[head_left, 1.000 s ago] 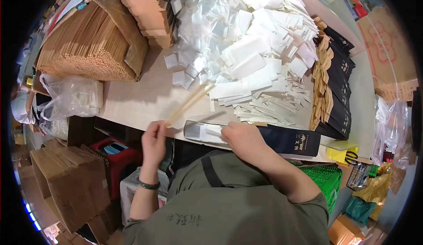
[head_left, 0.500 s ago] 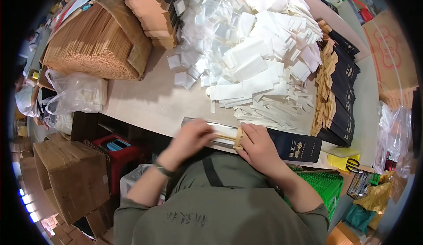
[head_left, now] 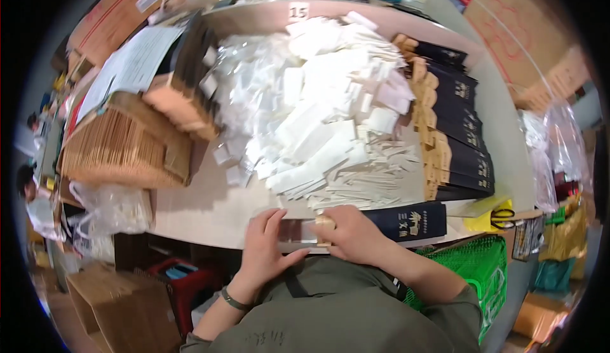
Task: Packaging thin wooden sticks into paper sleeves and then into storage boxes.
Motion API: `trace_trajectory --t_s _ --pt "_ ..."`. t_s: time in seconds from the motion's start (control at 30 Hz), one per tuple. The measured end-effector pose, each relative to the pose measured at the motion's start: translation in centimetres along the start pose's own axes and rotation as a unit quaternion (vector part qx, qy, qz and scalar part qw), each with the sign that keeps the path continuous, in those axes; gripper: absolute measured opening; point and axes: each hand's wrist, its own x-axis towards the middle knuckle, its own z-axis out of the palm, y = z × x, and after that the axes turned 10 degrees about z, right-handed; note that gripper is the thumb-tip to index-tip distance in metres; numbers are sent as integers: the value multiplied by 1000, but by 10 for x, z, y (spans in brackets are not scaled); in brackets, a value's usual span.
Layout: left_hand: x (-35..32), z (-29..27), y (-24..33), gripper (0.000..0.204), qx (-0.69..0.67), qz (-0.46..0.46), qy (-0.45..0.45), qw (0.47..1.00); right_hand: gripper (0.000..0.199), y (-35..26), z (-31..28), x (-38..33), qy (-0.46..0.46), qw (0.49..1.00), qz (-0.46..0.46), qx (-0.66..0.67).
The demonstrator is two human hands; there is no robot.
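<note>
A long dark navy paper sleeve (head_left: pixel 406 221) lies along the table's near edge. My right hand (head_left: pixel 352 232) grips its open left end, where pale wooden sticks (head_left: pixel 324 223) poke out. My left hand (head_left: pixel 265 245) presses flat on a whitish slip (head_left: pixel 293 231) and the sleeve's left part, fingers spread. Just behind the hands lies a big heap of white paper packets (head_left: pixel 318 118) and thin white strips (head_left: pixel 362 188).
A stack of dark sleeves with brown ends (head_left: pixel 457 130) lines the right side. Bundles of wooden sticks in cardboard (head_left: pixel 121 146) sit at the left, with a plastic bag (head_left: pixel 114 210) below. A green basket (head_left: pixel 489 270) and yellow scissors (head_left: pixel 499 216) are at the right.
My left hand came from the table's left edge to the sleeve and now lies flat on it. My right hand stays at the sleeve's open end; the loose sticks are no longer on the table.
</note>
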Motion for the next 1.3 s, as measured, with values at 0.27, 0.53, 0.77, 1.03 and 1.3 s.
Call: trace_trajectory --t_s 0.27,0.53,0.77,1.03,1.3 --pt "-2 3 -27 38 -111 -258 -136 950 27 82 -150 -18 30 918 215 -332" --pt "19 32 38 42 -423 -13 -314 850 45 41 -13 -17 -117 983 -30 -136" --pt "-25 26 -21 44 -96 -232 -101 963 29 -8 -7 -14 -38 957 252 -137" --pt "-16 11 -32 70 -131 -41 -255 957 20 -10 19 11 -59 953 295 -40" --pt "10 7 -110 46 39 -129 4 991 16 58 -8 42 19 971 216 -106"
